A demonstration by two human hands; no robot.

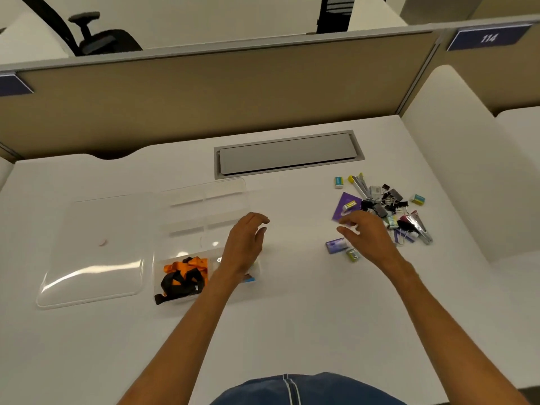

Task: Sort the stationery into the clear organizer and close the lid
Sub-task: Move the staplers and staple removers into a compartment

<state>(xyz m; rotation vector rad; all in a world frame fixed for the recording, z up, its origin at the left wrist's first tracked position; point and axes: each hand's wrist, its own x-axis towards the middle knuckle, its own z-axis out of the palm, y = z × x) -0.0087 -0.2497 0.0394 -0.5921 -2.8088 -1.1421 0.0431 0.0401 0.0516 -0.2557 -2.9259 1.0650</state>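
Note:
The clear organizer (204,211) lies open on the white desk, its lid (96,252) folded flat to the left. Orange and black lanyards (184,277) fill its near left compartment. My left hand (245,247) hovers over the organizer's near right corner, fingers apart and holding nothing. My right hand (368,235) reaches toward the stationery pile (385,209), fingers spread, empty. The pile holds binder clips, staplers, small erasers and a purple pad (343,206). A purple box (334,246) and a small green eraser (352,254) lie just left of my right hand.
A grey cable hatch (287,154) is set into the desk behind the work area. A tan partition (204,95) closes off the back. A white side panel (455,159) rises at the right. An eraser (338,182) and another (418,199) lie apart from the pile.

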